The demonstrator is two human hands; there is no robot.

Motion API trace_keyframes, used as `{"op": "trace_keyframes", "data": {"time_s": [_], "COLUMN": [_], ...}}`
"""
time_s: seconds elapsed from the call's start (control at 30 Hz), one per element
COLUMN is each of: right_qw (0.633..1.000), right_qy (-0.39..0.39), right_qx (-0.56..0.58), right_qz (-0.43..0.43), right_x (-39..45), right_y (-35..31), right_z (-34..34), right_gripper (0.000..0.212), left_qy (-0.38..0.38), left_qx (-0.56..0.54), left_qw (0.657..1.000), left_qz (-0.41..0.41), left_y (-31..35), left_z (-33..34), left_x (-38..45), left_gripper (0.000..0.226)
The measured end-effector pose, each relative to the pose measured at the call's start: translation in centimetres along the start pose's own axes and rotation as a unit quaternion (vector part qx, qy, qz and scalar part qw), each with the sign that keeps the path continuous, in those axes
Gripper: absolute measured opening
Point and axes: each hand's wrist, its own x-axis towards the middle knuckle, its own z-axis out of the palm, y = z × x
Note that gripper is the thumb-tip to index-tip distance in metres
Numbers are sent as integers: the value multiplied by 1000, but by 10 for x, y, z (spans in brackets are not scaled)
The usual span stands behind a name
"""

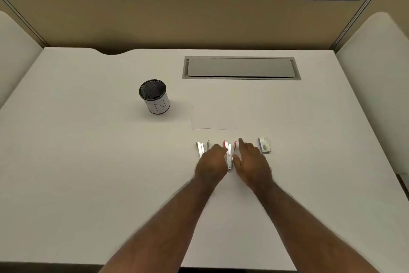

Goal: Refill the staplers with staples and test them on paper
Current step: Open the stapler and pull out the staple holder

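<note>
Two small staplers lie opened on the white desk [88, 162]. The silver one [201, 148] is on the left, the red one [230, 153] in the middle. My left hand [212, 162] hovers between them, its fingers loosely curled and partly covering both. My right hand [250, 162] is just right of the red stapler with its fingers straight, forefinger pointing away from me. A small box of staples [264, 144] lies to the right of that hand. Two pale sheets of paper [213, 117] lie flat just beyond the staplers.
A black mesh pen cup [155, 96] with a white band stands at the left behind the paper. A grey cable hatch [241, 68] is set into the desk at the back. Beige partition walls enclose the desk on three sides.
</note>
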Motion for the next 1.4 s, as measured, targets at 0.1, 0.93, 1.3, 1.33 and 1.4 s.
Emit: {"op": "trace_keyframes", "data": {"time_s": [0.1,0.93,1.3,1.33,1.4], "right_qw": [989,889,927,923,917], "right_qy": [-20,-69,-116,-120,-125], "right_qx": [114,406,347,356,369], "right_qz": [92,199,85,84,86], "right_x": [6,26,26,27,28], "right_y": [-2,-1,7,8,6], "right_z": [2,-3,-21,-22,-24], "right_gripper": [50,33,7,8,10], "left_qy": [-26,-68,-132,-133,-127], "left_qx": [-38,-485,-553,-554,-555], "left_qw": [996,842,802,803,804], "left_qz": [-70,-225,-181,-178,-169], "left_y": [3,5,-8,-9,-11], "left_z": [4,9,1,0,-1], "left_x": [9,17,9,8,7], "left_gripper": [26,19,27,27,26]}}
